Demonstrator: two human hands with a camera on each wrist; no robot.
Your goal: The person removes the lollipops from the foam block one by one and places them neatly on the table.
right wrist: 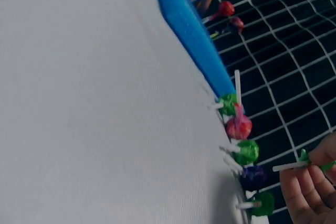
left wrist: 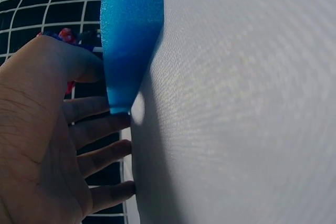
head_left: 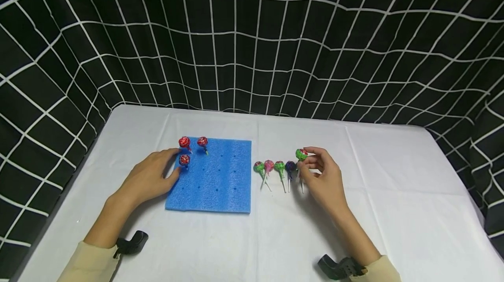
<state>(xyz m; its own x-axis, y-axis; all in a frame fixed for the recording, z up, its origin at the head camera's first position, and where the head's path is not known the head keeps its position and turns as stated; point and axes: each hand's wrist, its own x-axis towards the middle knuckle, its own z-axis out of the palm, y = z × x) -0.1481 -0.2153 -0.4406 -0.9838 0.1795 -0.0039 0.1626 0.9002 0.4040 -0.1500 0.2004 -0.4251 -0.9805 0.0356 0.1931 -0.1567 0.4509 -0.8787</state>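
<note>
My right hand (head_left: 320, 179) pinches a green-wrapped lollipop (head_left: 301, 154) between thumb and fingers, above the row on the table. In the right wrist view its white stick (right wrist: 290, 166) points out past the thumb. Lying in the row are a green lollipop (head_left: 259, 167), a pink lollipop (head_left: 268, 166), a second green one (head_left: 279, 166), a dark purple one (head_left: 290, 166) and another green lollipop (right wrist: 262, 203), mostly hidden behind the hand in the head view. My left hand (head_left: 147, 177) rests with relaxed fingers at the left edge of a blue foam board (head_left: 228, 194).
Three red-wrapped lollipops stand in the board's upper left: one at the corner (head_left: 184, 142), one to its right (head_left: 202, 142), one below (head_left: 184, 160). Small holes dot the board. A white cloth (head_left: 393, 194) covers the table; a black gridded curtain (head_left: 244, 45) hangs behind.
</note>
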